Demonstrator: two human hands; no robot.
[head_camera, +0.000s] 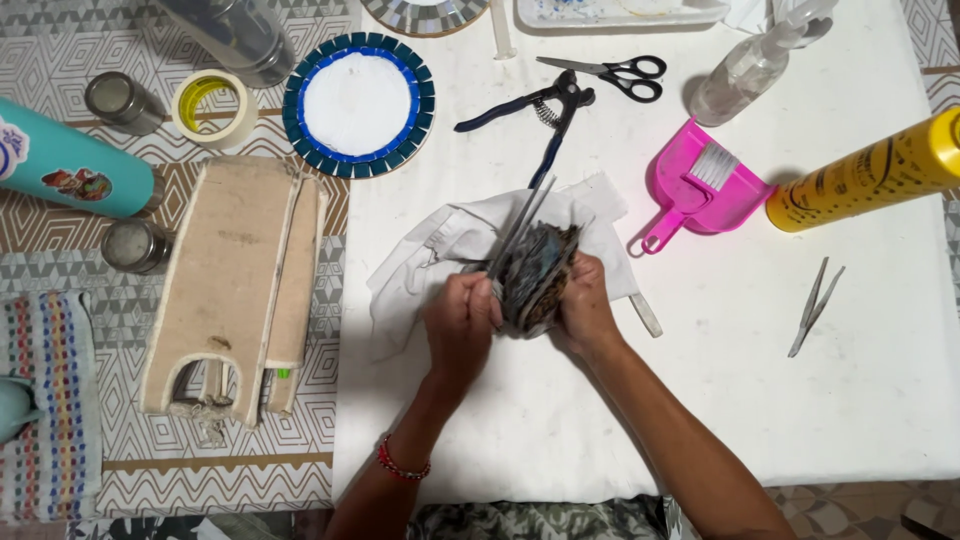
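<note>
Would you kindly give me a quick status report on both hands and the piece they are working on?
Left hand and right hand both shut on dark mosaic piece. Left grip also holds thin metal tool. White cloth underneath. Nothing blocking.

We see a dark mosaic piece (538, 275) held on edge w/ thin metal tool (518, 228) slanting across it, over white cloth (440, 245).

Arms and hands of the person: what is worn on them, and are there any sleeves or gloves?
Both forearms are bare, with no sleeves and no gloves. The left hand has a red beaded bracelet at the wrist. The right hand shows no ring, watch or band.
</note>
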